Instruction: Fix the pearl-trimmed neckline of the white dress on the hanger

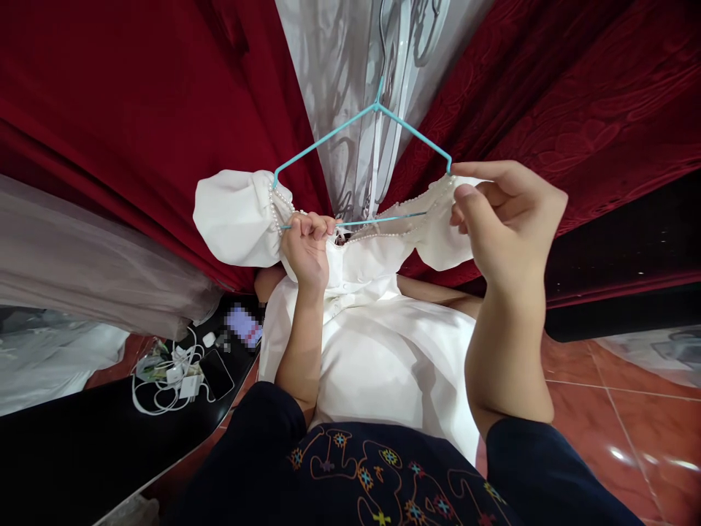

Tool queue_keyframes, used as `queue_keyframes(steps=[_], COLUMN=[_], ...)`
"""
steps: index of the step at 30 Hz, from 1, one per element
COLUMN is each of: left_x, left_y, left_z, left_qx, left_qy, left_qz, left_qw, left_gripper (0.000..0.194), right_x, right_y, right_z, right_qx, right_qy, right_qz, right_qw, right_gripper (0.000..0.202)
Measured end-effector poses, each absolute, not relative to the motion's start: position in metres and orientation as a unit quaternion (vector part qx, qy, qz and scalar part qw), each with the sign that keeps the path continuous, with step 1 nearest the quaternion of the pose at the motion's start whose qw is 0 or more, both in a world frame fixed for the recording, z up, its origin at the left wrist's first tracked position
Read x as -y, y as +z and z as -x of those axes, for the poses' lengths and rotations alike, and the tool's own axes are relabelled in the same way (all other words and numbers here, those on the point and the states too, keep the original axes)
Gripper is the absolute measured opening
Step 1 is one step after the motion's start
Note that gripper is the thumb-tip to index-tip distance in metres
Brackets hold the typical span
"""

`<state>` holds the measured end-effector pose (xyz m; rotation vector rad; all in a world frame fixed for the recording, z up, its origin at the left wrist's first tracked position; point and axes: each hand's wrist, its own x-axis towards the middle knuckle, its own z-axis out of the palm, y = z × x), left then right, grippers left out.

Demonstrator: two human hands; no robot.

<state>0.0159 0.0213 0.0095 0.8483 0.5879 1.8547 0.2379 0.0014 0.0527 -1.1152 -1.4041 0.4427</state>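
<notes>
the white dress (383, 358) is found in front of the person, its skirt spread over the lap and its bodice raised toward the light-blue hanger (376, 107). the hanger is seen upright, its hook running to the upper edge of the view; its left end is set at the beaded edge by the left puffed sleeve (233, 219), and its right end is positioned at the edge of the right puffed sleeve (443, 241). the lower bar is crossed by the left hand (307, 248), whose fingers are curled over it, close together, at the neckline. the right hand (509, 215) is held at the right shoulder of the garment: the index finger is extended to the hanger's corner, the thumb is placed below it, and the other fingers are bent inward; whether fabric is pinched between them cannot be told. behind the hanger, white hangers (404, 88) are noted between two red curtains (136, 88). at the left, a black bench (71, 453) is occupied by a dark phone (217, 374), white cables (145, 400) and a blurred lit screen (244, 325). reddish floor tiles (591, 416) are visible at the right.
</notes>
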Motion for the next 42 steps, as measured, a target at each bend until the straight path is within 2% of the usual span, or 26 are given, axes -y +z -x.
queue_keyframes(steps=[2,6,8,15,18,21,23,28,31,34,36,40,42], left_x=[-0.021,-0.019,-0.016,-0.006,0.002,0.016,0.024,0.016,-0.003,-0.021,-0.030,-0.038,-0.041], left_y=[0.009,0.012,0.012,-0.002,0.001,0.017,0.029,0.041,0.034,0.024,0.018,0.016,0.021], left_z=[-0.016,-0.015,-0.014,-0.006,0.006,0.016,0.016,0.017,0.029,0.040,0.044,0.045,0.048], left_qx=[-0.251,-0.274,-0.288,-0.343,-0.377,-0.363,-0.357,-0.392,-0.431,-0.475,-0.494,-0.495,-0.498], left_qy=[0.760,0.745,0.732,0.663,0.520,0.373,0.417,0.707,0.718,0.664,0.648,0.670,0.683], left_qz=[-0.345,-0.335,-0.339,-0.415,-0.537,-0.687,-0.717,-0.575,-0.546,-0.577,-0.580,-0.551,-0.531], left_qw=[0.490,0.508,0.516,0.520,0.547,0.507,0.429,0.126,-0.002,-0.013,0.008,0.041,0.062], left_gripper=[0.046,0.047,0.050,0.054,0.057,0.040,0.029,0.013,0.019,0.044,0.049,0.025,0.020], right_x=[0.003,0.001,-0.001,-0.006,-0.009,-0.010,-0.009,-0.009,-0.010,-0.010,-0.010,-0.010,-0.010], right_y=[0.054,0.028,0.011,-0.020,-0.025,-0.027,-0.027,-0.026,-0.026,-0.028,-0.030,-0.031,-0.031], right_z=[-0.226,-0.197,-0.186,-0.180,-0.180,-0.177,-0.174,-0.170,-0.171,-0.175,-0.176,-0.178,-0.179], right_qx=[0.613,0.645,0.639,0.591,0.580,0.577,0.575,0.567,0.571,0.582,0.585,0.584,0.578], right_qy=[0.221,0.374,0.409,0.349,0.328,0.323,0.325,0.339,0.342,0.340,0.329,0.304,0.291], right_qz=[0.467,0.472,0.472,0.468,0.472,0.469,0.467,0.463,0.456,0.453,0.458,0.461,0.463], right_qw=[0.597,0.470,0.449,0.557,0.578,0.585,0.588,0.592,0.590,0.584,0.584,0.595,0.605], right_gripper=[0.036,0.047,0.049,0.038,0.037,0.037,0.038,0.040,0.039,0.040,0.040,0.040,0.039])
